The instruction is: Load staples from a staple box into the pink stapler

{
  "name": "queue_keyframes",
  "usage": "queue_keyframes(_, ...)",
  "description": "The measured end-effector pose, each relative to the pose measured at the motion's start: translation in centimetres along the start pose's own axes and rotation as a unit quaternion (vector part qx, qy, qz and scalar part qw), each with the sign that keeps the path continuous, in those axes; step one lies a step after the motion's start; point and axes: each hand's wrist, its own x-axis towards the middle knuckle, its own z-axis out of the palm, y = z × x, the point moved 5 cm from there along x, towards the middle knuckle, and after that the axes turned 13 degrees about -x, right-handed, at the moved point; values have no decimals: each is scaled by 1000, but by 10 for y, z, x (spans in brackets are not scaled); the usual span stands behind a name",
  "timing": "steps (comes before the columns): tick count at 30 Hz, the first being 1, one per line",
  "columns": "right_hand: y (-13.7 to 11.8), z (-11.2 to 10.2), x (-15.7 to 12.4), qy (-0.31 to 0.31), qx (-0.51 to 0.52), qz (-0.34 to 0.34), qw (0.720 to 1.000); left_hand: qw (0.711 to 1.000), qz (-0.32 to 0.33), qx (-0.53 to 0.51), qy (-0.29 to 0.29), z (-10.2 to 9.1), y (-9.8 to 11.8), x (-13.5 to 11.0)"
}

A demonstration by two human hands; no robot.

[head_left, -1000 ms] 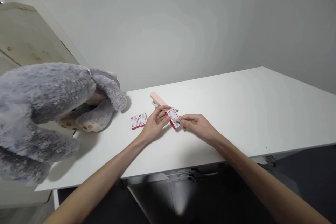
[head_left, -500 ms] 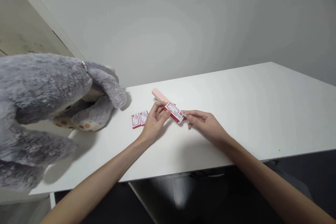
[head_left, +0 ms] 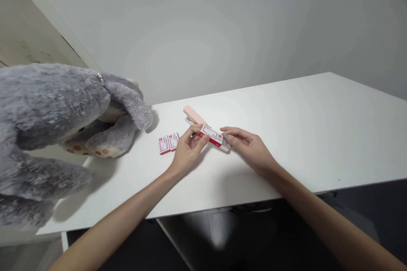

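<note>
My left hand (head_left: 190, 147) is closed around the left part of a small red-and-white staple box (head_left: 211, 134), held tilted just above the table. White flaps stand out at its right end, which looks opened. My right hand (head_left: 246, 144) pinches at that end with thumb and fingertips; a small greyish piece shows there, too small to tell whether flap or staples. Behind my left fingers lies a pink stapler (head_left: 193, 114), its near end partly hidden by the hand and box. Two similar staple boxes (head_left: 164, 145) lie side by side left of my left hand.
A large grey plush toy (head_left: 57, 93) covers the left end of the white table (head_left: 302, 135). Behind the table rises a grey wall (head_left: 206, 29). The table's front edge runs beneath my forearms.
The box's right end has turned a little, and white flaps now stick out there. My right fingertips have shifted slightly upward at that end. My left hand keeps its hold.
</note>
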Motion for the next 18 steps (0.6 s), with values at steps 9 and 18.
queue_keyframes(9, 6, 2, -1, 61, -61, -8, 996, 997, -37, -69, 24, -3, -6, 0)
queue_keyframes(18, -1, -1, 0, 54, -75, 7, 996, 988, -83, -129, 36, -4, -12, -2)
